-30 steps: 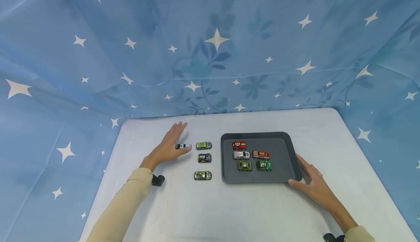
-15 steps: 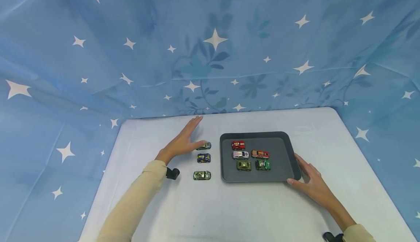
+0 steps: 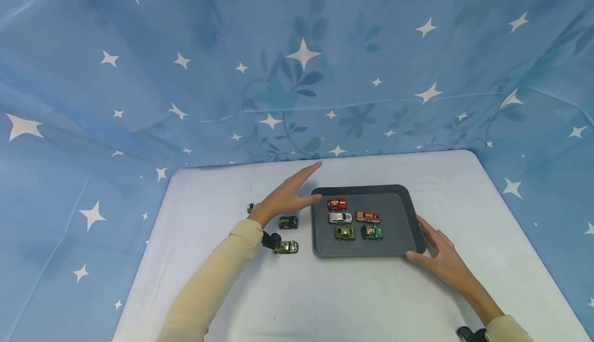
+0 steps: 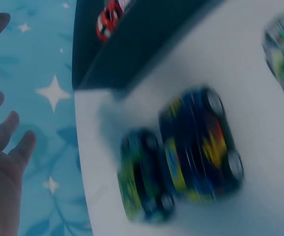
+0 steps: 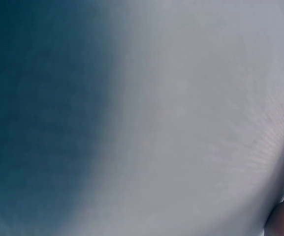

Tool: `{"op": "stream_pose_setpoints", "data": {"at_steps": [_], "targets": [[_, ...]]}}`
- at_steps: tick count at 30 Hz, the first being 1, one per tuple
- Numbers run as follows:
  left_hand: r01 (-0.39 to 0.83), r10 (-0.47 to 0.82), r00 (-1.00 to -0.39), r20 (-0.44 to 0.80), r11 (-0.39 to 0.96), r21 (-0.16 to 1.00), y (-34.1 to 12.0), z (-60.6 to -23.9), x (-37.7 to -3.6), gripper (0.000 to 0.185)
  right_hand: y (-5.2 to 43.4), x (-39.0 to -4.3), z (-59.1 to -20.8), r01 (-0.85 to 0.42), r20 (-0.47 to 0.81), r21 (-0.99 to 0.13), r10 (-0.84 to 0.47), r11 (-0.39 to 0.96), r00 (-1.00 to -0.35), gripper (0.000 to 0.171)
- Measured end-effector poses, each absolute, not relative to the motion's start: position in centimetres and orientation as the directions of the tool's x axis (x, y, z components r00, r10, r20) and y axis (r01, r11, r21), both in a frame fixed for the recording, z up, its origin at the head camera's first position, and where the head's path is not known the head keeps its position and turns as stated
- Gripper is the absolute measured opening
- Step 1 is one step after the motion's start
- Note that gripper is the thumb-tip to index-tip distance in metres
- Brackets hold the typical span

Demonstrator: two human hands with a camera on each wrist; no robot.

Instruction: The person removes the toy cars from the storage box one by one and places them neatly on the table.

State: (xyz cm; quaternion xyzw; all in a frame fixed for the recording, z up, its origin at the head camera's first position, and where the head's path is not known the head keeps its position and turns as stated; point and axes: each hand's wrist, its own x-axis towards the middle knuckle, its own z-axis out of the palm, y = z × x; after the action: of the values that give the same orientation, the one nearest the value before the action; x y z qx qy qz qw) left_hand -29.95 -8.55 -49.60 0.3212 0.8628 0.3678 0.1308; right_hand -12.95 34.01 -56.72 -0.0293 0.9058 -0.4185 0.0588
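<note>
Leftmost on the white cloth-like counter (image 3: pixel 325 300), left of the frame's centre, one end of a small white-and-green toy car (image 3: pixel 250 208) peeks out from behind the left hand (image 3: pixel 285 197). Then come a glossy dark-green toy car (image 3: pixel 286 247) and, above it, a blue-and-yellow toy car (image 3: pixel 289 223), long axes running across the frame. The left wrist view shows a green-and-yellow toy car (image 4: pixel 144 174) close beside the blue one. The left hand is nearest these; its grip is spread and bare, the grey rectangular tray (image 3: pixel 396 218) immediately rightward. Inside sit a red toy car (image 3: pixel 336 204), a silvery-white toy car (image 3: pixel 340 218), an olive toy car (image 3: pixel 345 233), an orange-red toy car (image 3: pixel 368 216) and a bright-green toy car (image 3: pixel 372 232). The right hand (image 3: pixel 438 257) touches the tray's lower-right corner, its grip spread about it. I can't read any lettering.
</note>
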Motion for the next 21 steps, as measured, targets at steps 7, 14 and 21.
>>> {"op": "stream_pose_setpoints", "data": {"at_steps": [7,14,21], "targets": [[0.503,0.701,-0.712,0.036,0.473,0.723,-5.2,-49.3,-30.0,0.082,34.0,-12.9,-56.6,-0.008,-0.078,-0.766,-0.105,0.643,-0.991,0.103],[0.530,0.756,-0.653,0.031,0.427,0.733,-1.9,-49.3,-30.1,0.076,34.2,-12.8,-56.6,-0.009,-0.072,-0.769,-0.101,0.639,-0.992,0.103],[0.551,0.796,-0.604,0.033,0.387,0.739,0.4,-50.0,-29.6,0.069,34.1,-13.0,-56.9,-0.007,-0.074,-0.767,-0.099,0.642,-0.992,0.102]]}}
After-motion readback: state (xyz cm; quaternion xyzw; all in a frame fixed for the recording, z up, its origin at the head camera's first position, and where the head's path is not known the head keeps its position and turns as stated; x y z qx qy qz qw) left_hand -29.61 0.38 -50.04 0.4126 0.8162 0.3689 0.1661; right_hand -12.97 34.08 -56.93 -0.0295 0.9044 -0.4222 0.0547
